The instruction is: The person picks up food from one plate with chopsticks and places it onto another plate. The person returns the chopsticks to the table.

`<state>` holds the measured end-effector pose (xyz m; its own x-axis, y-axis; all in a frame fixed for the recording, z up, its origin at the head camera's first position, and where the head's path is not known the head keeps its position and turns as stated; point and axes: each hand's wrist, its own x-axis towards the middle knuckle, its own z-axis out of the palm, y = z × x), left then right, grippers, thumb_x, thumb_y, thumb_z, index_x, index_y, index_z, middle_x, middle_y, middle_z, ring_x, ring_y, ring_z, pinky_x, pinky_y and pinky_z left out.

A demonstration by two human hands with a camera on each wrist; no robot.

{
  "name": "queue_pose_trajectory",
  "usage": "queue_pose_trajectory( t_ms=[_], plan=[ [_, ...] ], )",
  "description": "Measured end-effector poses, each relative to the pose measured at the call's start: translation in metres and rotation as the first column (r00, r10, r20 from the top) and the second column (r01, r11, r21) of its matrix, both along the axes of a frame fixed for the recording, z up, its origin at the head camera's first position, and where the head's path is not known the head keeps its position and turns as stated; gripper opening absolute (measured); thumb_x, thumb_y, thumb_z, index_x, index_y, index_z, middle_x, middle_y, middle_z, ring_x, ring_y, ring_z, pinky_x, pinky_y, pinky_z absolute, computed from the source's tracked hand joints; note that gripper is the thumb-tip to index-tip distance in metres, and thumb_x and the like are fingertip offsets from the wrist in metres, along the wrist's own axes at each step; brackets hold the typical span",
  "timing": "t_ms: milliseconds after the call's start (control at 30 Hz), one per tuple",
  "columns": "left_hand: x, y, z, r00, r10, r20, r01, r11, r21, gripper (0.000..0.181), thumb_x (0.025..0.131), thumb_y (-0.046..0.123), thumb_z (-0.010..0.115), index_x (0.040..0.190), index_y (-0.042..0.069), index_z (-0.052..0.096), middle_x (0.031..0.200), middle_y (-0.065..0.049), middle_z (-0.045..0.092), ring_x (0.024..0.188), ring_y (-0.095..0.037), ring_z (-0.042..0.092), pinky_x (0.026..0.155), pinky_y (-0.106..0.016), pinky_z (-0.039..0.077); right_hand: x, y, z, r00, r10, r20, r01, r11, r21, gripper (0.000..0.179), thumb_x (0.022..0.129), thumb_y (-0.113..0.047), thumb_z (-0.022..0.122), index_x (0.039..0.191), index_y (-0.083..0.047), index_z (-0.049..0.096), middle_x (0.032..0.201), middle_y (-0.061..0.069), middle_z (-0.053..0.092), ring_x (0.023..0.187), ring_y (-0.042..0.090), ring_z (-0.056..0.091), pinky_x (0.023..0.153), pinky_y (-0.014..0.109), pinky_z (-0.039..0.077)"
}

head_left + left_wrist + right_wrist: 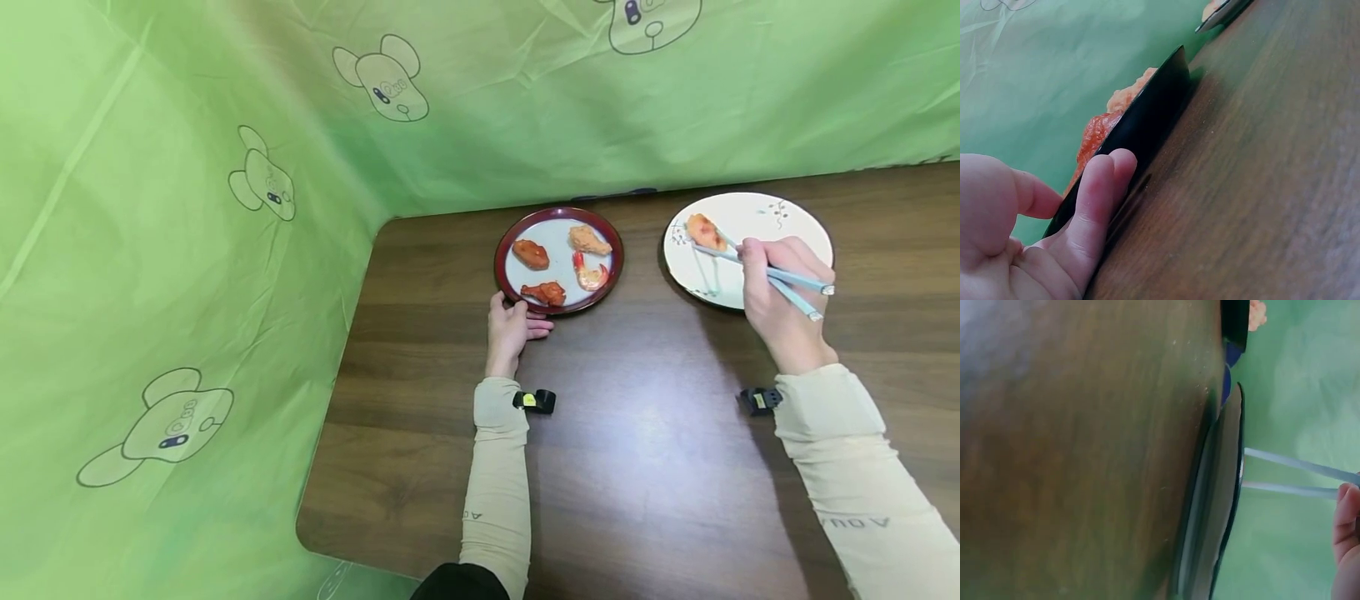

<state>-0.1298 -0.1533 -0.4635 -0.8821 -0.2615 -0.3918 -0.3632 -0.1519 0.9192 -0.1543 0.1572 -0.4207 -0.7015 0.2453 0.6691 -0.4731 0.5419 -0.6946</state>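
Note:
In the head view my left hand grips the near-left rim of a red-rimmed plate. The left wrist view shows the thumb at the rim's upper side and fingers against the dark underside. On this plate lie a drumstick, a shrimp, a pale breaded chicken piece and a glossy brown wing piece. My right hand holds light blue chopsticks over a white plate. Their tips are at an orange-brown food piece on its left side.
Both plates stand near the back edge of the brown wooden table, with a gap between them. A green cloth with printed animal heads hangs behind and to the left. Each wrist wears a small black camera.

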Motion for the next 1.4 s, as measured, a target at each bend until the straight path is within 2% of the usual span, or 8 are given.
queue_pose_trajectory(
  t_ms=[200, 400, 533, 667, 833, 967, 1100, 1400],
  plan=[
    [0.001, -0.002, 0.001, 1.0, 0.002, 0.011, -0.002, 1.0, -0.008, 0.056, 0.1, 0.008, 0.038, 0.151, 0.005, 0.013, 0.096, -0.028, 0.068, 0.059, -0.018, 0.069, 0.057, -0.031, 0.062, -0.008, -0.006, 0.004, 1.0, -0.013, 0.012, 0.013, 0.999, 0.031, 0.034, 0.094, -0.018, 0.056, 0.081, 0.009, 0.07, 0.069, 0.013, 0.061, 0.075, -0.022, 0.039, 0.065, 0.005, 0.027],
    [0.002, -0.004, 0.0, 1.0, -0.002, 0.021, 0.002, 1.0, -0.011, 0.058, 0.101, 0.008, 0.038, 0.152, 0.004, 0.011, 0.095, -0.027, 0.069, 0.061, -0.019, 0.07, 0.058, -0.031, 0.062, -0.019, -0.005, 0.004, 0.994, -0.058, 0.093, 0.065, 0.995, -0.074, 0.035, 0.094, -0.019, 0.057, 0.08, 0.008, 0.073, 0.072, -0.037, 0.052, 0.072, -0.023, 0.045, 0.066, 0.004, 0.032],
    [0.002, -0.003, -0.004, 1.0, -0.005, 0.013, 0.005, 1.0, 0.002, 0.059, 0.1, 0.008, 0.038, 0.152, 0.004, 0.01, 0.095, -0.028, 0.069, 0.059, -0.018, 0.069, 0.057, -0.031, 0.062, -0.023, 0.003, 0.005, 0.963, -0.1, 0.25, 0.163, 0.956, -0.245, 0.032, 0.095, -0.025, 0.059, 0.079, -0.003, 0.077, 0.064, -0.037, 0.056, 0.058, -0.018, 0.052, 0.057, 0.007, 0.037],
    [0.002, -0.002, -0.005, 1.0, -0.005, 0.013, 0.005, 1.0, 0.0, 0.059, 0.1, 0.008, 0.038, 0.152, 0.005, 0.01, 0.094, -0.026, 0.069, 0.059, -0.018, 0.069, 0.057, -0.031, 0.062, -0.027, 0.01, 0.007, 0.92, -0.065, 0.386, 0.272, 0.816, -0.51, 0.022, 0.093, -0.027, 0.062, 0.081, -0.014, 0.076, 0.065, -0.019, 0.067, 0.046, -0.006, 0.055, 0.048, 0.009, 0.043],
    [0.001, -0.001, -0.002, 1.0, -0.003, 0.01, 0.003, 1.0, -0.005, 0.059, 0.1, 0.008, 0.039, 0.152, 0.005, 0.011, 0.094, -0.025, 0.069, 0.061, -0.019, 0.07, 0.058, -0.031, 0.062, -0.03, 0.017, 0.013, 0.953, 0.011, 0.303, 0.246, 0.558, -0.793, 0.021, 0.091, -0.021, 0.067, 0.079, -0.004, 0.069, 0.072, 0.001, 0.071, 0.046, 0.008, 0.057, 0.042, 0.013, 0.047],
    [0.0, 0.0, -0.001, 1.0, -0.004, 0.003, 0.004, 1.0, 0.004, 0.058, 0.1, 0.007, 0.038, 0.151, 0.003, 0.011, 0.095, -0.029, 0.069, 0.059, -0.018, 0.069, 0.056, -0.031, 0.062, -0.032, 0.021, 0.018, 0.953, 0.021, 0.303, 0.258, 0.472, -0.843, 0.023, 0.091, -0.022, 0.067, 0.08, -0.002, 0.068, 0.07, 0.003, 0.069, 0.043, 0.009, 0.056, 0.039, 0.015, 0.046],
    [0.0, -0.001, -0.001, 1.0, -0.002, -0.004, 0.002, 1.0, 0.006, 0.057, 0.1, 0.007, 0.038, 0.151, 0.003, 0.012, 0.095, -0.031, 0.068, 0.057, -0.017, 0.068, 0.055, -0.03, 0.062, -0.037, 0.019, 0.018, 0.951, 0.04, 0.305, 0.245, 0.501, -0.83, 0.022, 0.091, -0.022, 0.067, 0.078, -0.004, 0.068, 0.069, 0.002, 0.069, 0.045, 0.008, 0.057, 0.04, 0.014, 0.047],
    [0.001, -0.002, -0.001, 1.0, -0.007, -0.002, 0.007, 1.0, -0.001, 0.058, 0.1, 0.007, 0.039, 0.151, 0.003, 0.012, 0.092, -0.029, 0.069, 0.058, -0.017, 0.069, 0.057, -0.031, 0.062, -0.045, 0.013, 0.007, 0.952, 0.058, 0.301, 0.198, 0.634, -0.747, 0.019, 0.09, -0.021, 0.068, 0.079, -0.005, 0.072, 0.07, -0.003, 0.071, 0.049, 0.007, 0.059, 0.045, 0.011, 0.049]
  ],
)
